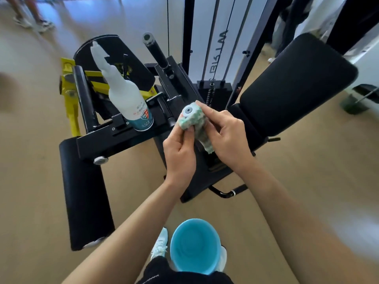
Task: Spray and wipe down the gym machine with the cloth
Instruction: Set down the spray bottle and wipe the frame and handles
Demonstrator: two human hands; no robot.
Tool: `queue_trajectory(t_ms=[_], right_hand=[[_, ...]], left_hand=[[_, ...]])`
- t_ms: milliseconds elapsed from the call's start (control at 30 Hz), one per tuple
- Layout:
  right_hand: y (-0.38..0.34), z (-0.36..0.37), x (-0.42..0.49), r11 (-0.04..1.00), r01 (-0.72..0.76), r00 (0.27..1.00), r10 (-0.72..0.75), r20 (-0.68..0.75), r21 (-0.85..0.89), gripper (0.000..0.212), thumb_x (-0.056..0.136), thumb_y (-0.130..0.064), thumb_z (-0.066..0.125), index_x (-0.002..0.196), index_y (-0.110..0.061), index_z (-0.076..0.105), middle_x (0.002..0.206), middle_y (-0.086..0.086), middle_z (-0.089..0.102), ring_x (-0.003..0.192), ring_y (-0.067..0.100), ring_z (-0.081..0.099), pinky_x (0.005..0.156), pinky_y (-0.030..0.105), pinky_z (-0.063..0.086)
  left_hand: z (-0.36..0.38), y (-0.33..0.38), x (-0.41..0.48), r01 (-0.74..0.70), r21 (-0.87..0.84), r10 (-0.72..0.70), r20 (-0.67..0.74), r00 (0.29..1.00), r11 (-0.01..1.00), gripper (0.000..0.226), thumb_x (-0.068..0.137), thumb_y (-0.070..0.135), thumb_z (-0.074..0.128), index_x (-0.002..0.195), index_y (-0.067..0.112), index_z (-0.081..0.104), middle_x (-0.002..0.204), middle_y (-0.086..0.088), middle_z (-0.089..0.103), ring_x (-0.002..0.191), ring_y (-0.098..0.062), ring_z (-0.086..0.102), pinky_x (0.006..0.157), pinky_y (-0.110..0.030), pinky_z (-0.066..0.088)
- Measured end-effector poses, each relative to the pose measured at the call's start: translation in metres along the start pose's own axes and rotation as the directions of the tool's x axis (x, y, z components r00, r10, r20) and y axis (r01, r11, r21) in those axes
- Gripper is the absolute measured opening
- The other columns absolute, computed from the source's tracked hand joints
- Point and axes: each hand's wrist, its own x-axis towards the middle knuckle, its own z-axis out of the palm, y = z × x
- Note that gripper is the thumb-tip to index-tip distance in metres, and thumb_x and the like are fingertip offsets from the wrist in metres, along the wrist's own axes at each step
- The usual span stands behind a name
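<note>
A black gym machine (pixel 127 132) with padded rollers and a seat fills the middle of the head view. The green-and-white patterned cloth (pixel 194 125) is wrapped around the end of one handle bar, whose grey end cap shows through at the top. My left hand (pixel 180 152) pinches the cloth from below. My right hand (pixel 225 136) presses it against the bar from the right. A white spray bottle (pixel 125 95) with a teal label stands upright on the machine frame, to the left of my hands, untouched.
A light blue bucket (pixel 194 242) sits on the wooden floor by my feet. The black backrest pad (pixel 297 85) lies to the right, the weight stack and cables (pixel 213 87) behind. Other people's legs (pixel 30 15) stand at the far left.
</note>
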Motion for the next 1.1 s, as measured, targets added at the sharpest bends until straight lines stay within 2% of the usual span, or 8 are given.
queue_trajectory(t_ms=[167, 300, 433, 567, 700, 933, 1000, 1100], right_hand=[[0.032, 0.001, -0.024, 0.978, -0.153, 0.985, 0.162, 0.058, -0.14, 0.041, 0.101, -0.005, 0.054, 0.137, -0.02, 0.067, 0.089, 0.012, 0.064, 0.084, 0.023, 0.065, 0.086, 0.04, 0.057], [0.03, -0.001, -0.028, 0.956, -0.272, 0.953, 0.283, 0.107, -0.109, 0.042, 0.094, -0.012, 0.063, 0.132, -0.026, 0.07, 0.098, 0.013, 0.065, 0.086, 0.023, 0.067, 0.081, 0.029, 0.054], [0.005, -0.001, -0.013, 0.972, -0.198, 0.977, 0.185, 0.101, 0.127, 0.043, 0.093, -0.031, 0.063, 0.136, -0.03, 0.066, 0.108, 0.009, 0.068, 0.104, 0.018, 0.068, 0.095, 0.036, 0.057], [-0.01, 0.001, 0.001, 0.961, -0.094, 0.995, 0.08, 0.064, 0.26, 0.045, 0.098, -0.026, 0.065, 0.142, -0.018, 0.062, 0.109, 0.009, 0.068, 0.106, 0.026, 0.069, 0.096, 0.041, 0.059], [0.009, 0.002, -0.009, 0.972, -0.094, 0.996, 0.088, 0.034, 0.217, 0.039, 0.1, -0.019, 0.066, 0.139, -0.014, 0.065, 0.111, 0.002, 0.071, 0.111, 0.02, 0.069, 0.098, 0.044, 0.057], [0.044, -0.006, -0.038, 0.978, -0.207, 0.976, 0.208, 0.069, -0.016, 0.038, 0.096, -0.009, 0.071, 0.133, -0.017, 0.07, 0.101, -0.004, 0.069, 0.097, 0.007, 0.067, 0.09, 0.026, 0.054], [0.037, -0.004, -0.034, 0.983, -0.184, 0.981, 0.184, 0.053, -0.013, 0.042, 0.094, -0.007, 0.071, 0.135, -0.017, 0.069, 0.103, 0.0, 0.07, 0.101, 0.012, 0.067, 0.094, 0.028, 0.054], [0.02, -0.001, -0.025, 0.993, -0.112, 0.993, 0.11, 0.033, 0.04, 0.049, 0.094, -0.008, 0.071, 0.142, -0.02, 0.063, 0.108, 0.004, 0.069, 0.107, 0.014, 0.066, 0.1, 0.03, 0.054]], left_hand=[[-0.003, -0.035, -0.012, 0.084, 0.226, -0.119, 0.146, 0.982, 0.97, 0.026, 0.106, 0.003, 0.054, 0.124, 0.007, 0.072, 0.1, 0.013, 0.075, 0.093, 0.0, 0.067, 0.087, -0.026, 0.053], [-0.005, -0.03, -0.01, 0.097, 0.226, -0.143, 0.198, 0.97, 0.969, 0.023, 0.106, 0.003, 0.054, 0.119, 0.008, 0.072, 0.097, 0.012, 0.076, 0.091, -0.001, 0.068, 0.084, -0.025, 0.053], [-0.01, 0.003, 0.003, -0.039, 0.119, 0.019, 0.161, 0.987, 0.992, 0.029, 0.106, 0.001, 0.054, 0.131, -0.002, 0.066, 0.12, -0.006, 0.075, 0.114, -0.014, 0.07, 0.098, -0.03, 0.054], [-0.012, 0.02, 0.015, -0.144, 0.061, 0.14, 0.063, 0.988, 0.988, 0.043, 0.103, -0.001, 0.056, 0.146, -0.002, 0.053, 0.139, -0.008, 0.065, 0.131, -0.012, 0.063, 0.11, -0.028, 0.049], [-0.011, 0.001, 0.009, -0.164, 0.176, 0.15, 0.091, 0.984, 0.971, 0.034, 0.103, 0.003, 0.058, 0.137, -0.003, 0.062, 0.122, 0.004, 0.071, 0.113, 0.001, 0.066, 0.095, -0.023, 0.053], [-0.008, -0.035, -0.011, 0.006, 0.318, -0.087, 0.24, 0.967, 0.948, 0.022, 0.101, 0.003, 0.062, 0.116, 0.013, 0.075, 0.092, 0.019, 0.076, 0.088, 0.001, 0.069, 0.079, -0.023, 0.055], [-0.009, -0.028, -0.007, -0.007, 0.294, -0.066, 0.24, 0.968, 0.956, 0.025, 0.1, 0.001, 0.063, 0.116, 0.016, 0.075, 0.096, 0.011, 0.078, 0.09, -0.004, 0.071, 0.08, -0.026, 0.059], [-0.014, -0.011, 0.003, -0.102, 0.228, 0.053, 0.213, 0.976, 0.968, 0.021, 0.099, -0.002, 0.064, 0.117, 0.003, 0.074, 0.1, -0.001, 0.077, 0.093, -0.008, 0.071, 0.082, -0.024, 0.056]])
